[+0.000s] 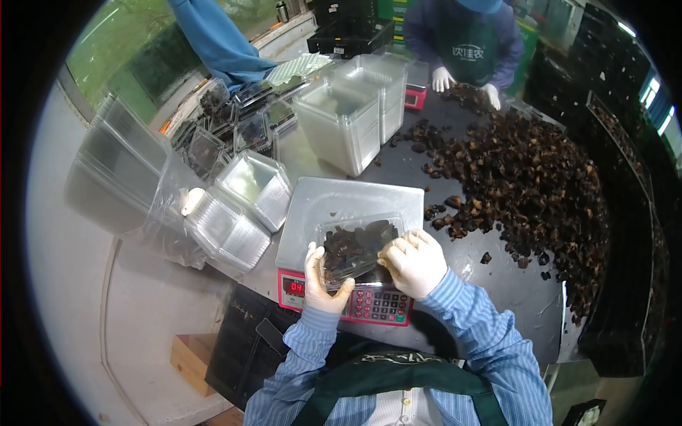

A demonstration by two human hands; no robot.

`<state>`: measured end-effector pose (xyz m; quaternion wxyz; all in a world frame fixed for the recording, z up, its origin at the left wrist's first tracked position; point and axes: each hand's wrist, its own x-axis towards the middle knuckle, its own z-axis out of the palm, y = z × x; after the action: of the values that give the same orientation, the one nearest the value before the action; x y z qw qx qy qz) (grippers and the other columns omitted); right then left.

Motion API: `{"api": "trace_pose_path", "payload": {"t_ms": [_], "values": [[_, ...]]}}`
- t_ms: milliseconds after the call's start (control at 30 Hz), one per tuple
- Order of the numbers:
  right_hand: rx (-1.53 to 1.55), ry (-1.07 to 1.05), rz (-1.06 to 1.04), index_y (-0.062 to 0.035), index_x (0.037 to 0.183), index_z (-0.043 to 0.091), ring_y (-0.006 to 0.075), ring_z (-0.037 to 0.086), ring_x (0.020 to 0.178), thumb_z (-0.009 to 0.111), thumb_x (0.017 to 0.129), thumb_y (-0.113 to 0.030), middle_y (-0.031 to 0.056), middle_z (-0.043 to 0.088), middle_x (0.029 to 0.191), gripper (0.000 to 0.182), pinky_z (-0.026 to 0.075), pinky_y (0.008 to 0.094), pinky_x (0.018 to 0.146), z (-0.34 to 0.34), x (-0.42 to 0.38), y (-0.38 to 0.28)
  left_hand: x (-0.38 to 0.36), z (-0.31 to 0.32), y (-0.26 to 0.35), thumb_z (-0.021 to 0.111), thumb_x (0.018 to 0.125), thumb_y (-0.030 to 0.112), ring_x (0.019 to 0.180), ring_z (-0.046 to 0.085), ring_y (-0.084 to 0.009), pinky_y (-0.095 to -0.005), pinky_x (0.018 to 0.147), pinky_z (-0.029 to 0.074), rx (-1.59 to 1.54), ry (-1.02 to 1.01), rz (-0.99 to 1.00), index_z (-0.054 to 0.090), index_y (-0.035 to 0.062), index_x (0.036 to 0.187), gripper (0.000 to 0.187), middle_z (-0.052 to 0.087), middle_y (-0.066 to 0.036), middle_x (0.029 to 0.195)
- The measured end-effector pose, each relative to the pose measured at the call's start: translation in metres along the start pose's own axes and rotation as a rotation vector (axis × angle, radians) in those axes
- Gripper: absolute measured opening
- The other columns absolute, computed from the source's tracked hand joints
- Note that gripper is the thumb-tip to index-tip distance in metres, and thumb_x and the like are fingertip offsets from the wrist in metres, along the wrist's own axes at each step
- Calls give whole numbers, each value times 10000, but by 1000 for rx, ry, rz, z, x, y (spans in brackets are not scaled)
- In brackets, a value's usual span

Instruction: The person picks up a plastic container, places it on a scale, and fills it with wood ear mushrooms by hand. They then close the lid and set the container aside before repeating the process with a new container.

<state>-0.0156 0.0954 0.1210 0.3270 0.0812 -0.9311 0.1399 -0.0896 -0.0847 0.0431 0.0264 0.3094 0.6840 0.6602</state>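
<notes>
A smooth, dark grey table [515,305] bears a sprawling pile of dark brown pieces [547,177], crinkled, irregular and glossy in places. Stacks of clear, ribbed plastic tubs [337,128] stand across from it, square-cornered and nested. Between them sits a scale [305,213] with a flat, brushed-looking metal plate and a red front bearing a keypad. Over the plate's near half is a clear, shallow rectangular plastic container [349,272]; whether it rests on the metal is hard to tell. The gloved left hand [323,287] grasps its near left corner, thumb in front and fingers along the side. The gloved right hand [413,264] is curled at its right edge; whether those fingertips pinch it cannot be told. Inside lie dark, wrinkled lumps [347,243].
</notes>
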Motion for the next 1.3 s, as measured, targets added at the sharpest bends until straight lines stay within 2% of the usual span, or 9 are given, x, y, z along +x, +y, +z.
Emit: {"api": "trace_pose_path", "payload": {"t_ms": [200, 300, 367, 400, 467, 667, 933, 1167, 1300], "values": [[-12, 2, 73, -80, 731, 547, 239, 525, 608, 618, 688, -93, 43, 540, 629, 84, 406, 351, 660, -16, 41, 28, -3, 5, 2, 560, 592, -128, 1259, 257, -296, -390, 1044, 187, -94, 115, -76, 113, 71, 1344, 898, 215, -171, 1358], [-66, 310, 73, -82, 836, 575, 249, 518, 754, 645, 649, -82, 72, 556, 784, 200, 385, 379, 766, -22, 57, 37, -4, 6, 0, 580, 579, -115, 1252, 267, -297, -386, 1043, 192, -67, 137, -72, 120, 60, 1341, 907, 236, -170, 1344], [-116, 361, 99, -83, 830, 583, 245, 507, 772, 674, 625, -92, 61, 542, 809, 224, 386, 361, 749, -27, 49, 33, -3, 5, 0, 602, 574, -106, 1245, 276, -295, -381, 1043, 194, -22, 114, -72, 129, 50, 1337, 911, 246, -168, 1335], [-146, 350, 105, -84, 804, 587, 241, 504, 754, 677, 628, -100, 55, 541, 780, 199, 386, 350, 737, -27, 40, 30, -5, 3, -1, 613, 575, -94, 1239, 284, -294, -382, 1038, 206, 34, 106, -52, 152, 42, 1330, 895, 251, -170, 1332], [-47, 98, 175, -99, 707, 604, 226, 481, 710, 677, 663, -170, 34, 529, 689, 111, 369, 341, 715, -16, 18, 23, -7, -4, -6, 634, 578, -70, 1227, 300, -292, -383, 1029, 228, 146, 86, -13, 198, 27, 1316, 864, 259, -172, 1325], [-134, -196, 322, -101, 757, 670, 239, 470, 824, 669, 656, -399, 52, 555, 748, 314, 309, 398, 803, 18, -15, 3, 9, -10, 30, 674, 608, 37, 1189, 334, -331, -403, 974, 304, 486, 17, 113, 420, 21, 1208, 652, 321, -186, 1286], [2, -48, 294, -103, 786, 587, 240, 475, 888, 698, 603, -234, 41, 537, 801, 251, 316, 417, 847, 18, -20, -6, 19, -8, 24, 655, 706, 210, 1156, 341, -372, -440, 974, 278, 731, -130, 186, 528, 74, 1132, 465, 370, -210, 1241], [258, 1, 430, -74, 817, 595, 244, 536, 661, 711, 597, -151, 51, 545, 633, 260, 407, 349, 745, -15, -57, -3, 14, -10, 12, 637, 738, 234, 1139, 362, -362, -442, 960, 299, 561, -110, 122, 506, 47, 1137, 460, 366, -218, 1238], [453, -60, 699, -31, 840, 615, 189, 555, 649, 699, 656, -150, 67, 582, 663, 235, 439, 306, 668, -50, -104, 13, 18, -21, 21, 484, 870, 229, 1158, 383, -340, -387, 969, 312, 414, -82, 78, 482, 1, 1156, 365, 356, -215, 1247]]}}
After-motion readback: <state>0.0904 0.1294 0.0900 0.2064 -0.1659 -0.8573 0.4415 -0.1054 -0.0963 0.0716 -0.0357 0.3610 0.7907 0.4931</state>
